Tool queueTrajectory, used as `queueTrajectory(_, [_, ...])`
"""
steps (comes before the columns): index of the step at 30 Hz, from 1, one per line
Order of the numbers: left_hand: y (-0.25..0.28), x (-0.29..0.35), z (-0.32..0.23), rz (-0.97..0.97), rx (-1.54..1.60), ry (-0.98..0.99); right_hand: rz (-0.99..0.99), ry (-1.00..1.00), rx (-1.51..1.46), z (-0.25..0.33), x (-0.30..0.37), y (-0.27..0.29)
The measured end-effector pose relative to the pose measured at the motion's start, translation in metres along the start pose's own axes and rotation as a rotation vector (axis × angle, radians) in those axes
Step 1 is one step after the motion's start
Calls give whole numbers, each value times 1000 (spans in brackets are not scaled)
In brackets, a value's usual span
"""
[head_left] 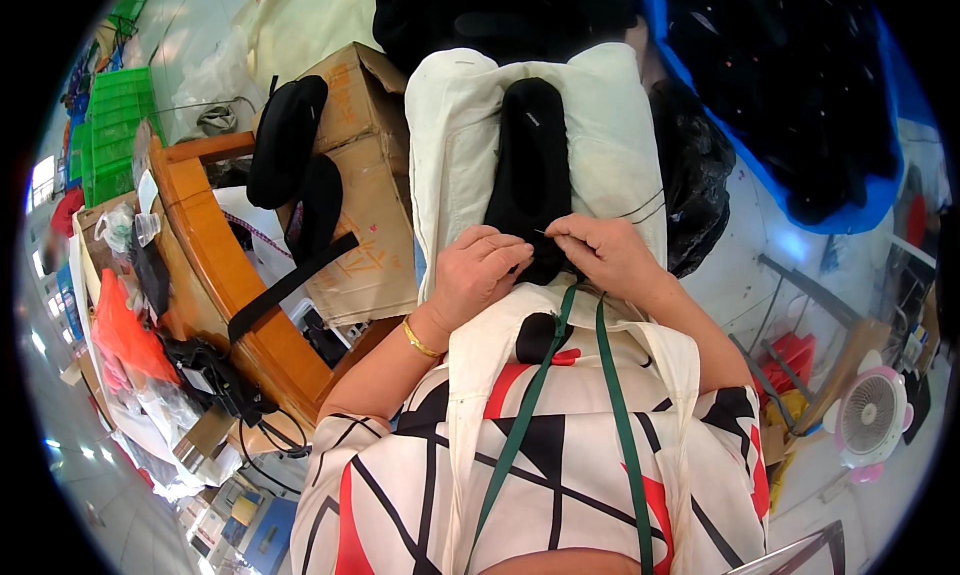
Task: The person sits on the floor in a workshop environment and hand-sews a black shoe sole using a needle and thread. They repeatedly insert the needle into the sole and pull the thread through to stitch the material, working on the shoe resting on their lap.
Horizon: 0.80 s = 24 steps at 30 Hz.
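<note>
A black cloth shoe point(533, 145) lies lengthwise across my lap on a thick white cloth point(618, 105), its near end close to my body. My left hand point(475, 272), with a gold bracelet at the wrist, is closed on the left side of that near end. Opposite it, my right hand point(605, 255) pinches a thin, tiny needle point(541, 233) between thumb and finger, just over the shoe. Dark thread point(643, 207) curves out beyond the right hand over the white cloth. The fingers hide part of the shoe's near end.
At left, black shoes point(287, 140) rest by a cardboard box point(365, 215) and an orange wooden frame point(225, 275). A blue-edged bag point(890, 85) of black items and a black plastic bag point(692, 175) stand at right. A white-and-pink fan point(873, 421) is at lower right.
</note>
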<state>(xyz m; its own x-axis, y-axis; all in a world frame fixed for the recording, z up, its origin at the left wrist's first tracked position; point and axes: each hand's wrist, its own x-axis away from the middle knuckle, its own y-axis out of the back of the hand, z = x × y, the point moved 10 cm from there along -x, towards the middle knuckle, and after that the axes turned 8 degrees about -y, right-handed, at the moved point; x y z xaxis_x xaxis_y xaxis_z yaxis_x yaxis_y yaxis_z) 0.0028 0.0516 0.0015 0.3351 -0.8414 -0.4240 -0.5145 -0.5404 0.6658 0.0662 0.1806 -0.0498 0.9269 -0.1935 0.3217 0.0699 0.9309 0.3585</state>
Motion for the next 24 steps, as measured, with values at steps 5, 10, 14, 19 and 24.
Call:
queueTrajectory(5, [0,1,2,-13,19,19,16,18,42,2,-1,-2])
queueTrajectory(10, [2,-2,2,-19,10,22,17,8,57,3,-2,-2])
queueTrajectory(14, [2,-1,2,-23,19,32,14,23,70,5,-2,-3])
queueTrajectory(19, [1,5,7,-27,60,53,49,-20,32,4,-6,-7])
queueTrajectory(24, [0,8,12,-49,121,107,75,-70,-55,-4,-10,-16])
